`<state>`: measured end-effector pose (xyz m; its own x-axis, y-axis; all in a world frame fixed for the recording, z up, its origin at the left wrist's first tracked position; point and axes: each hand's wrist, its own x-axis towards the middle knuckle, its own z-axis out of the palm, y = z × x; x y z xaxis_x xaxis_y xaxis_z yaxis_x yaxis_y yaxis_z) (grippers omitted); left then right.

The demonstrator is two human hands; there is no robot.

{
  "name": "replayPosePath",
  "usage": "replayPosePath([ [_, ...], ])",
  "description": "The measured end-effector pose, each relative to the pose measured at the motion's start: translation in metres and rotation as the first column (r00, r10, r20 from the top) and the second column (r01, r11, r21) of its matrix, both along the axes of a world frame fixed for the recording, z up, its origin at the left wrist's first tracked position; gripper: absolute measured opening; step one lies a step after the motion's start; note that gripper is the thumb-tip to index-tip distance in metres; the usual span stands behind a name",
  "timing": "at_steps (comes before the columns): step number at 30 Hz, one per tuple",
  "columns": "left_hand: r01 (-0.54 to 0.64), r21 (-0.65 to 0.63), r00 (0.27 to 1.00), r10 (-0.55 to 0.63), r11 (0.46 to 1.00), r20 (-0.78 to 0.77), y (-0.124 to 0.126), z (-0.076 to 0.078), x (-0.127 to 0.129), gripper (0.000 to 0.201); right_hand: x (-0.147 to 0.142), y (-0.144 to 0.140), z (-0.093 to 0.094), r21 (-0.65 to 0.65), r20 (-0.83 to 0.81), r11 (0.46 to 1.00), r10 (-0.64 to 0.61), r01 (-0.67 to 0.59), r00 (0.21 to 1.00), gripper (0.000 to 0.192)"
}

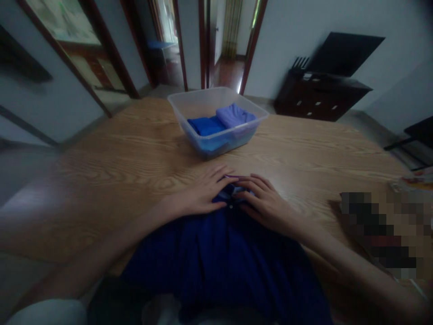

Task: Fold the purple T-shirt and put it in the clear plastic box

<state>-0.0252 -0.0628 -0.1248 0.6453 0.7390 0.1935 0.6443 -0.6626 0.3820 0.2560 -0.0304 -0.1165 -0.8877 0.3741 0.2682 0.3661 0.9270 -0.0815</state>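
Observation:
A dark blue collared shirt lies spread over the front of the table and hangs down toward me. Its collar points away from me, with a small button showing below the opening. My left hand grips the left side of the collar, thumb toward the button and fingers over the far edge. On the collar's right side, my right hand has its fingers bent over the fabric. Both hands nearly meet at the neck opening. Parts of the collar are hidden under the fingers.
Beyond my hands, a clear plastic bin holds folded blue cloth and folded lavender cloth. The wooden table has a pixelated item on its right side. A dark cabinet with a screen stands behind.

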Motion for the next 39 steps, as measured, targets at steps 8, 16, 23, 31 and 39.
replayPosePath([
  [8, 0.061, -0.183, 0.994, -0.044, 0.981, 0.099, 0.019, -0.011, 0.0, 0.058, -0.007, -0.001, -0.008, -0.164, 0.0, 0.986, -0.009, 0.009, 1.0, 0.014],
  [16, -0.076, -0.121, 0.997, 0.079, 0.99, 0.022, 0.028, -0.016, -0.032, 0.054, 0.016, 0.032, -0.007, -0.33, -0.057, 0.944, -0.051, 0.029, 0.997, 0.021],
  [23, -0.081, -0.179, 0.99, 0.059, 0.981, -0.125, 0.028, -0.007, -0.039, 0.065, 0.024, 0.05, -0.007, -0.331, 0.038, 0.944, 0.004, 0.009, 0.999, 0.015],
  [31, -0.208, -0.182, 0.978, 0.201, 0.961, -0.056, 0.022, -0.004, -0.033, 0.051, 0.026, 0.053, -0.006, -0.413, 0.017, 0.904, -0.115, 0.112, 0.993, 0.03],
  [39, -0.387, -0.229, 0.922, 0.374, 0.893, -0.099, 0.024, -0.011, -0.015, 0.053, 0.02, 0.049, -0.023, -0.348, -0.046, 0.915, -0.232, 0.202, 0.972, 0.02],
])
